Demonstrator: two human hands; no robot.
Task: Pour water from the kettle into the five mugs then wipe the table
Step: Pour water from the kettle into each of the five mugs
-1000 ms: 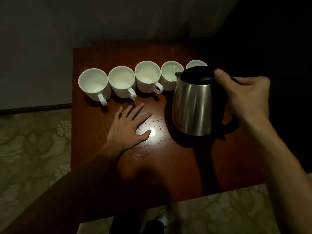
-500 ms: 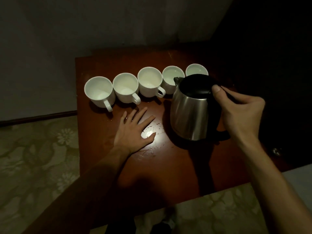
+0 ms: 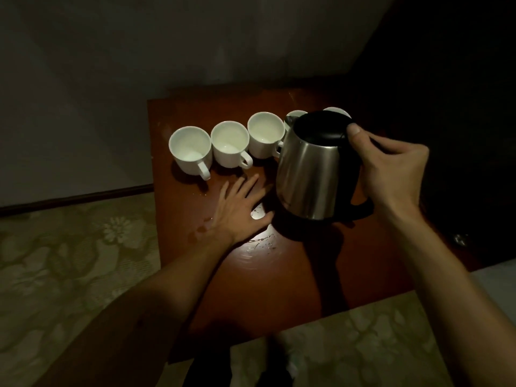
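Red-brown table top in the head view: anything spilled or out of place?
Yes. Water droplets and a small puddle glisten on the red-brown wooden table, beside the flat left hand and in front of the steel kettle. More wet patches lie by the wrist. The white mugs stand upright.

2 bare arms reach forward, hands apart.
The left hand (image 3: 240,208) lies flat, palm down, fingers spread; the right hand (image 3: 391,169) is curled in a grip, thumb extended on top.
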